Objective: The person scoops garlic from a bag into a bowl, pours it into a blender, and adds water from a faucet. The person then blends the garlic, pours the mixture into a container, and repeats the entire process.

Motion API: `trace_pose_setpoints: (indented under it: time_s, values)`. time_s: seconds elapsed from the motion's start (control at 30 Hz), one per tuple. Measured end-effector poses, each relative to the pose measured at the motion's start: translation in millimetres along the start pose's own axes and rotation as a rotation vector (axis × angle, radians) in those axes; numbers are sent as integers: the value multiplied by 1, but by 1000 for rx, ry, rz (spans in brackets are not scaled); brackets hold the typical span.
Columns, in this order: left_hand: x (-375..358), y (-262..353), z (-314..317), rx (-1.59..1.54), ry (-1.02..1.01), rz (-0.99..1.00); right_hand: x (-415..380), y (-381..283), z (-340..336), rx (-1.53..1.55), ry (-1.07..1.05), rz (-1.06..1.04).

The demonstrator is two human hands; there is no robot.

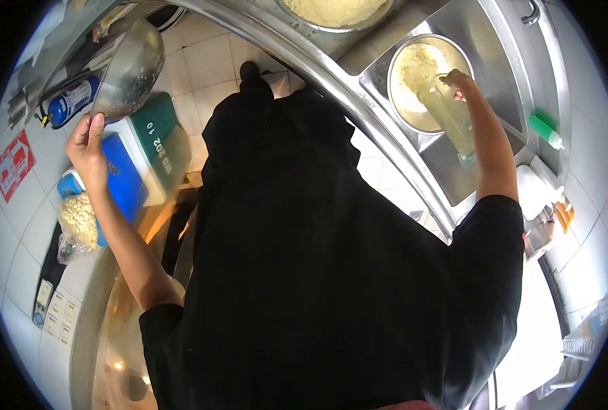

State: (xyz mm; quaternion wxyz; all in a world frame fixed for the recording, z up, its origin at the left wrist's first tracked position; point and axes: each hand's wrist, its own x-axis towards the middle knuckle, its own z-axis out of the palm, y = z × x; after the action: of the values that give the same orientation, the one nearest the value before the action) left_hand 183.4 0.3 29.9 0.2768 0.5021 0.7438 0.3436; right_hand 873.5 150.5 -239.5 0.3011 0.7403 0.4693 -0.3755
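My left hand (90,147) is raised at the left, its thumb and fingers closed on the rim of a metal bowl (139,72), which is tipped on its side with small wet specks on its surface. Over the sink on the right, my right hand (460,83) grips the top end of a tall clear container (447,113), its fingertips at the rim. That container lies at a slant across the edge of a round metal bowl (394,92). Pale yellow, grainy wet contents (420,58) fill this second bowl, which stands in the sink basin.
Another bowl (338,29) of yellow grains stands on the steel counter beside the sink (502,75). A green squeeze bottle (544,130) is at the sink's far side. Left are a green box (160,137), a blue container (121,171) and a bagged cauliflower-like mass (78,220).
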Motion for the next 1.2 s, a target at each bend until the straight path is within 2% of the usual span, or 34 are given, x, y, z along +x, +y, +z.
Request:
trace_pose_setpoints:
  time_s: [0.03, 0.1, 0.2, 0.33, 0.4, 0.43, 0.5, 0.57, 0.6, 0.63, 0.67, 0.7, 0.73, 0.77, 0.83, 0.9, 0.97, 1.03, 1.1, 1.13, 1.2]
  values:
    - [3, -9, -2, -17, 9, -15, -9, -3, -9, -1, 10, 12]
    - [13, -32, -8, -45, 8, -14, -37, -12, -34, -245, -142, 118]
    - [31, -67, -16, -99, 17, -49, -96, 20, -60, -13, 51, 76]
    - [65, -149, -42, -115, -7, -57, -191, 52, -79, 54, 275, 176]
    - [75, -173, -53, -188, 49, -93, -184, 159, -56, -29, 553, -292]
    - [81, -182, -61, -212, 62, -94, -240, 112, -44, 281, 612, -11]
    - [88, -195, -77, -238, 75, -101, -300, 87, -16, 539, 757, -56]
    - [94, -212, -98, -268, 128, -103, -337, 56, 14, 850, 1103, -187]
    - [97, -223, -110, -165, 129, -136, -351, 39, 22, 1033, 1180, -224]
    - [107, -231, -124, -60, 150, -154, -330, 92, 29, 594, 1384, -147]
    - [114, -240, -131, -56, 180, -125, -364, 1, 10, 1197, 1315, -391]
    - [123, -243, -136, -53, 213, -91, -361, -34, 1, 892, 1562, -553]
    - [135, -235, -140, -109, 210, -49, -369, -67, -17, 1063, 1424, -771]
    - [143, -225, -144, -166, 185, -18, -391, -135, -37, 1486, 1348, -652]
    - [159, -204, -160, -139, 185, -6, -382, -201, -79, 1669, 1348, -681]
    - [170, -181, -166, -121, 175, -6, -372, -283, -124, 1811, 1209, -912]
    - [169, -164, -173, -154, 248, 35, -354, -359, -158, 1297, 1433, -1050]
    - [157, -147, -180, -73, 336, 8, -339, -428, -187, 1495, 1191, -1303]
    - [138, -143, -187, 1, 433, -25, -340, -497, -200, 1534, 1258, -1308]
    - [124, -144, -192, -70, 458, -31, -334, -517, -205, 1529, 1225, -1322]
    - [92, -151, -200, -136, 499, -66, -321, -548, -213, 1499, 1311, -1318]
